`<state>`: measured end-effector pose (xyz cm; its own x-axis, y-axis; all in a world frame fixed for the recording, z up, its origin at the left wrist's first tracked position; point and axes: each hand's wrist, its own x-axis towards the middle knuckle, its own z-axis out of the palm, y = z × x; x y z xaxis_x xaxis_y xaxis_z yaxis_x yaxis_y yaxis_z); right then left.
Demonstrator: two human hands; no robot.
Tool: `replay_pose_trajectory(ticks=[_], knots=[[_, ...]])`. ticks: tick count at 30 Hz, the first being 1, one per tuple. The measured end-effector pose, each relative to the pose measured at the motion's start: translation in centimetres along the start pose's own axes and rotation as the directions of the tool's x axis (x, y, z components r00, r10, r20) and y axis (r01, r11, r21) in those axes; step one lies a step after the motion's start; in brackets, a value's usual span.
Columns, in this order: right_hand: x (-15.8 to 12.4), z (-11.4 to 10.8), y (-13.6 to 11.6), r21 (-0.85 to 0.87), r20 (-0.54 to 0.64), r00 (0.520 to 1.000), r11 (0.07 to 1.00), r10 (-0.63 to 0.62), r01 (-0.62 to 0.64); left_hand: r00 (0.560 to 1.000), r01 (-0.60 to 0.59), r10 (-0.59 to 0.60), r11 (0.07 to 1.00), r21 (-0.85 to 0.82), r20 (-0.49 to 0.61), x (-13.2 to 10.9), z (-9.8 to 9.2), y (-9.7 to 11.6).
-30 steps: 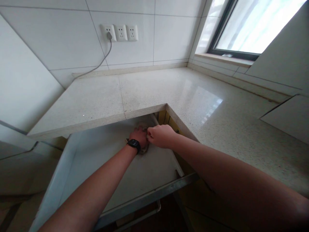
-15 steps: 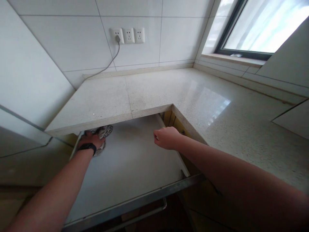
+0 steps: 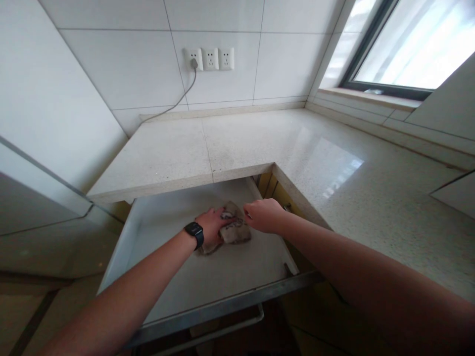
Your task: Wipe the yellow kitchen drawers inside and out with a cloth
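My left hand [image 3: 212, 225], with a black watch on its wrist, presses down on a grey-brown patterned cloth [image 3: 237, 232] on the floor of a pulled-out white drawer [image 3: 178, 287]. Its fingers reach over the bunched cloth and keep hold of it; part of the cloth is hidden beneath the palm. Just right of the cloth, my right hand [image 3: 264, 215] hovers above the drawer's right side, curled into a loose fist. I see nothing in that fist.
A pale speckled countertop [image 3: 166, 153] overhangs the drawer's back and runs along the right. The drawer's metal front edge [image 3: 222, 306] and a bar handle [image 3: 226, 330] lie nearest me. Wall sockets [image 3: 210, 59] hold one plugged-in cord. A window [image 3: 408, 54] is at upper right.
My left hand has slid the cloth from the drawer's back left corner rightward to near its middle. The right fist stays almost where it was. The view has shifted slightly.
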<state>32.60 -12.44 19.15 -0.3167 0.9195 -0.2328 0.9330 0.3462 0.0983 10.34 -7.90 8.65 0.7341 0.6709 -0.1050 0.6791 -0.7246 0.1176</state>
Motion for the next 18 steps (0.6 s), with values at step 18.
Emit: replay_pose_trajectory(ticks=[18], knots=[[-0.2,0.1,0.8,0.035,0.028,0.999,0.999,-0.019,0.018,0.814,0.574,-0.568,0.819,0.016,-0.12,-7.2,0.4,-16.2]])
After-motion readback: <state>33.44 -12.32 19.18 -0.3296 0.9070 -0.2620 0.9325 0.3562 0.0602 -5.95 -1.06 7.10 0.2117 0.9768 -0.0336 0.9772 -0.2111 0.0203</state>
